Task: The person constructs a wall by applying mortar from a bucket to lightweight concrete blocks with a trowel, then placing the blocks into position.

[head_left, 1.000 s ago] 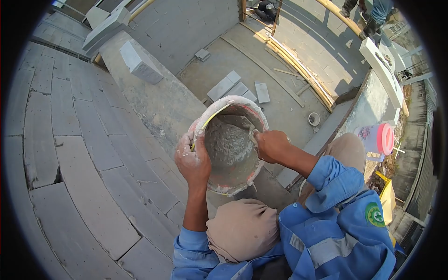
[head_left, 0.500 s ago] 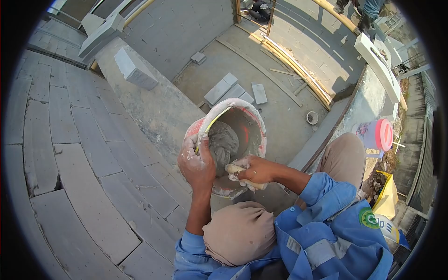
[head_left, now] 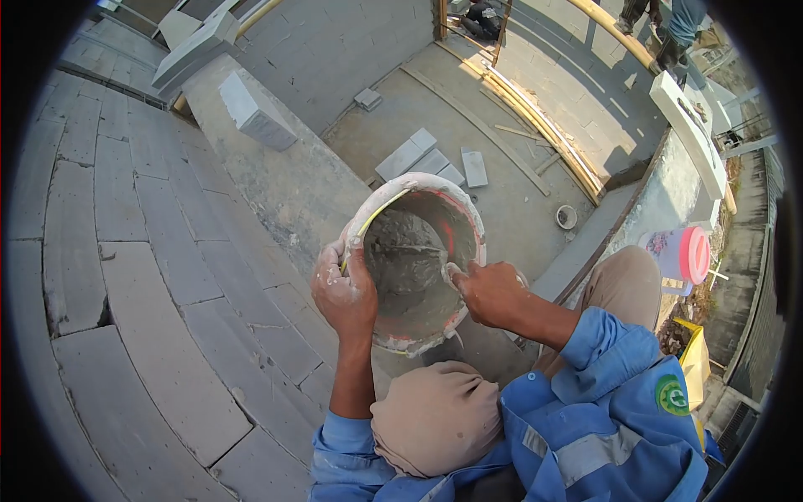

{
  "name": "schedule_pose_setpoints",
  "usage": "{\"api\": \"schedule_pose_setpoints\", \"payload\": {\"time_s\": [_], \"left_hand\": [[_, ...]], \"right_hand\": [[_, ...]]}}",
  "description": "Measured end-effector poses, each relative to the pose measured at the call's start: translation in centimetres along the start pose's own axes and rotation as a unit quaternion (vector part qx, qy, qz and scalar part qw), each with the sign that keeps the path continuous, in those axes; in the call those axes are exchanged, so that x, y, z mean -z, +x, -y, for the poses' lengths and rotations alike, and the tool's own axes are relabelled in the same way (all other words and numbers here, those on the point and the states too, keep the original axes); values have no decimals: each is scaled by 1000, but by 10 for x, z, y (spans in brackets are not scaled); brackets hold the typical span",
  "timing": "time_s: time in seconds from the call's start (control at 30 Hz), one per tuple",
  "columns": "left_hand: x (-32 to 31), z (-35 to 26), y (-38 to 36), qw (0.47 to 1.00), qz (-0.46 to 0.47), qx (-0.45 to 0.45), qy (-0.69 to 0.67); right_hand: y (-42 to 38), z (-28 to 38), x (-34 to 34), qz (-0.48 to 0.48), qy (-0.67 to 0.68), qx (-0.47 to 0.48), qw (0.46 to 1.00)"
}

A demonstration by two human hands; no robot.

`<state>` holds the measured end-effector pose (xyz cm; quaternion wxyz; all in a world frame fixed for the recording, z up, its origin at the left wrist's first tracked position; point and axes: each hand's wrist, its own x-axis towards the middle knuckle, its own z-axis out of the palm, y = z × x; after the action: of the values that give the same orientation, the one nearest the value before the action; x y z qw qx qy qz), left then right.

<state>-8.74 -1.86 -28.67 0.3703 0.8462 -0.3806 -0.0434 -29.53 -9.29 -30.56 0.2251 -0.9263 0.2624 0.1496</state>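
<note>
A mortar-smeared bucket (head_left: 475, 219) with a pinkish-red wall and a thin yellow-green bail is tilted in front of me. My left hand (head_left: 345, 289) is closed on its left rim, thumb over the edge. Wet grey mortar (head_left: 401, 255) lies inside. At the right rim my right hand (head_left: 493, 293) is wrapped round the pale handle of a trowel (head_left: 454, 273). Its blade, coated in mortar, reaches into the bucket and is hard to tell from the mix.
Pale block wall (head_left: 167, 368) runs along my left. A loose block (head_left: 255, 113) stands on the ledge ahead. Below are several blocks (head_left: 406, 155), planks and bamboo poles (head_left: 544, 125). A pink-lidded jug (head_left: 682, 253) is at my right knee. Other people's legs (head_left: 677, 38) show at top right.
My right hand has turned and moved right and up along the bucket rim, bringing the trowel into the mortar. The mortar heap looks flatter. My left hand keeps its hold as the view shifts slightly.
</note>
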Motion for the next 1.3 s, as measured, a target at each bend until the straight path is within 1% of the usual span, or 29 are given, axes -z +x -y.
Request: {"api": "schedule_pose_setpoints", "payload": {"time_s": [0.03, 0.1, 0.13, 0.2, 0.23, 0.27, 0.33, 0.37, 0.43, 0.47, 0.53, 0.57, 0.63, 0.67, 0.73, 0.77, 0.83, 0.87, 0.9, 0.93, 0.97, 1.03, 1.07, 1.13, 1.17, 1.2, 1.23, 1.27, 1.3], "left_hand": [[0, -1, 0, 1000, 4, 0, 1], [-3, -4, 3, 1000, 2, -9, -9], [-4, -5, 2, 1000, -2, -16, -10], [-5, -4, -2, 1000, -6, -11, -8], [-6, -4, -1, 1000, -6, -23, -11], [-7, -5, -1, 999, -6, -35, -14], [-9, -10, -1, 999, 3, -29, -21], [-10, -12, -3, 1000, 12, -17, -23], [-9, -17, -5, 1000, 14, -16, -18], [-11, -20, -4, 999, 14, -25, -19], [-13, -24, -7, 999, 23, -34, -26], [-14, -26, -8, 998, 23, -39, -34], [-15, -27, -10, 998, 29, -39, -36], [-14, -27, -11, 998, 32, -36, -37], [-12, -26, -13, 998, 27, -17, -52], [-12, -27, -12, 997, 26, -7, -69], [-15, -27, -11, 996, 26, -3, -80], [-16, -28, -11, 996, 28, 2, -89], [-16, -29, -11, 995, 29, -2, -91], [-16, -31, -12, 997, 25, -11, -75], [-16, -33, -13, 998, 22, -19, -60], [-18, -31, -13, 997, 36, -8, -62], [-18, -30, -12, 997, 47, 4, -61], [-17, -33, -13, 996, 54, 11, -76], [-16, -33, -13, 994, 58, 18, -94], [-15, -30, -12, 994, 57, 19, -90], [-16, -26, -13, 994, 47, 10, -95], [-17, -25, -15, 994, 39, 2, -100], [-16, -25, -14, 994, 41, 4, -99]], "right_hand": [[0, 2, 2, -4, -3, -3, 1000], [4, 3, 9, 139, -50, 12, 989], [2, 3, 11, 135, -59, 10, 989], [-13, 9, 7, -9, 14, 23, 1000], [-15, 10, 8, 18, -1, 22, 1000], [-15, 8, 11, 18, -4, 20, 1000], [-7, 2, 21, 126, -53, 44, 990], [-3, 1, 28, 127, -56, 47, 989], [-3, 4, 42, -19, -24, 5, 1000], [7, 1, 43, -17, -19, 0, 1000], [31, -11, 36, -139, -69, -23, 988], [39, -20, 27, -139, -69, -25, 988], [51, -31, 10, -21, -25, -42, 999], [49, -33, 4, -19, -27, -39, 999], [38, -37, -6, 88, 79, -68, 991], [36, -39, -13, 87, 78, -69, 991], [32, -43, -28, 151, 258, -54, 953], [29, -39, -38, 149, 259, -56, 953], [26, -33, -48, 167, 402, -102, 894], [23, -26, -53, 181, 535, -145, 812], [19, -20, -55, 179, 537, -147, 811], [10, -8, -46, 189, 624, -143, 745], [4, -6, -37, 189, 625, -144, 744], [-2, -7, -20, 174, 623, -85, 758], [0, -13, -24, 177, 624, -82, 757], [2, -21, -31, 95, 584, -10, 806], [5, -25, -29, 13, 534, 62, 843], [6, -28, -25, 15, 535, 62, 842], [3, -25, -7, 4, 374, 12, 927]]}}
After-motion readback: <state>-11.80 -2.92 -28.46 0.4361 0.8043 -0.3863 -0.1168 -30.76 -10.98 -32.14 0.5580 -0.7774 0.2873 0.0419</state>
